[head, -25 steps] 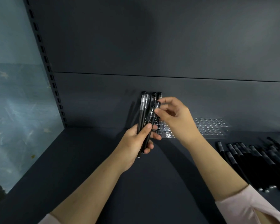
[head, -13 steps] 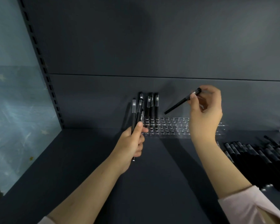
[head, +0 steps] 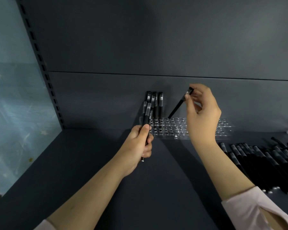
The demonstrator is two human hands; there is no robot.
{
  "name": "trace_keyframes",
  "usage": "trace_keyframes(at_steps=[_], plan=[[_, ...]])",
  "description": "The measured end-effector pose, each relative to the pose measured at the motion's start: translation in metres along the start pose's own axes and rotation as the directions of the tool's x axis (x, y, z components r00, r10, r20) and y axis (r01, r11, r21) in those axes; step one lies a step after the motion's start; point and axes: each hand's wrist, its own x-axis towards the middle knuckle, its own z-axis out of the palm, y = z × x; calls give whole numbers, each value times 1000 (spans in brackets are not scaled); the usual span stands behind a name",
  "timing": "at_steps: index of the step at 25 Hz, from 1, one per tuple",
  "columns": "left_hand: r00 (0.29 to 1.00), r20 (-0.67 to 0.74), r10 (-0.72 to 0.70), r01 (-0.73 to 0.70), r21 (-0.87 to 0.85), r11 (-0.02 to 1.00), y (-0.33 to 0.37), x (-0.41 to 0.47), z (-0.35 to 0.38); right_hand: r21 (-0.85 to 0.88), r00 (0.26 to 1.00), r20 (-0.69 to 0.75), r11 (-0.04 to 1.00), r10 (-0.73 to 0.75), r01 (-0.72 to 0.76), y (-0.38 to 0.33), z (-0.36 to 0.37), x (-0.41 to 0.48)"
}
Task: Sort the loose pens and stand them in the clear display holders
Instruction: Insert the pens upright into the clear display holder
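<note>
Right hand (head: 203, 117) pinches one pen (head: 178, 107) at its capped top, between your thumb and fingertips. Its long axis is tilted, with the lower end pointing down-left just above the clear holder (head: 223, 128). The holder sits at the rear of the shelf (head: 173, 180), against the back panel (head: 106, 97). Open holes run rightward from the three standing pens (head: 160, 105). Your left hand (head: 138, 146) grips a pen bundle (head: 147, 117) upright by the holder's left end. Loose pens (head: 264, 156) lie along the shelf's right side.
</note>
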Motion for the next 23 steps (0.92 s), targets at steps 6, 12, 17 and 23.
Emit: trace_keyframes(at_steps=[6, 12, 17, 23], plan=[[999, -10, 31, -31, -20, 999, -4, 2, -1, -35, 995, 103, 999, -10, 14, 6, 4, 1], [992, -81, 96, -86, 111, 990, -8, 5, -9, -274, 914, 404, 946, -51, 174, 22, 12, 2], [990, -35, 135, -130, 115, 985, -5, 3, -11, -344, 841, 538, 926, 60, 154, 26, 13, -1], [992, -12, 126, -125, 88, 988, -7, 5, -6, -80, 870, 481, 994, 107, -78, 5, 12, -1]])
